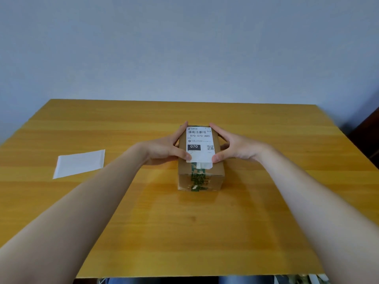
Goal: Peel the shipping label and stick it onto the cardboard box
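A small brown cardboard box (218,171) with green printed tape stands in the middle of the wooden table. A white shipping label (200,143) with a barcode and "070-070-A80" lies over the box's top. My left hand (164,149) holds the label's left edge, thumb at the near corner and a finger at the far corner. My right hand (233,147) holds the right edge the same way. I cannot tell whether the label is stuck flat to the box.
A blank white backing sheet (79,163) lies flat on the table (205,232) to the left of the box. A dark piece of furniture (369,136) stands past the table's right edge. A plain wall rises behind the table.
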Available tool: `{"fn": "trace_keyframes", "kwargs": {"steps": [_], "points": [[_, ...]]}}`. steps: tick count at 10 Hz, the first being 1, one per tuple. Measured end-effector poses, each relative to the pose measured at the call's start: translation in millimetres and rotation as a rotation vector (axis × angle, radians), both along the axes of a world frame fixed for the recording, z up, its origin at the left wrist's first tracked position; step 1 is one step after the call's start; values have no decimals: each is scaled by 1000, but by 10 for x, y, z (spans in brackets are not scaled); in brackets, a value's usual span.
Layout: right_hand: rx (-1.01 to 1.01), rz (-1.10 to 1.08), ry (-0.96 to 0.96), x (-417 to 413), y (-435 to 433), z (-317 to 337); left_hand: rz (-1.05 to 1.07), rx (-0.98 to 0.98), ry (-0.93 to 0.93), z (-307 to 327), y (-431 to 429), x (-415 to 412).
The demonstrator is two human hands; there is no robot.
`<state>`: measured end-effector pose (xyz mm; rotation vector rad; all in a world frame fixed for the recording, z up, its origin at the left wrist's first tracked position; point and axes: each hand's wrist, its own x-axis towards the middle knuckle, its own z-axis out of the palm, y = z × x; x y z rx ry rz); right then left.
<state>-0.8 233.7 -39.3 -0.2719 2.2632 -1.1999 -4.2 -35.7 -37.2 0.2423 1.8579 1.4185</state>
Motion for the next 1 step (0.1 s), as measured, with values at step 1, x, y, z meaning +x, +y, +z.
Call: {"fn": "trace_keyframes", "kwargs": {"steps": [1], "points": [[-129, -163, -18, -4, -4, 182, 88, -25, 12, 149, 85, 59]]}}
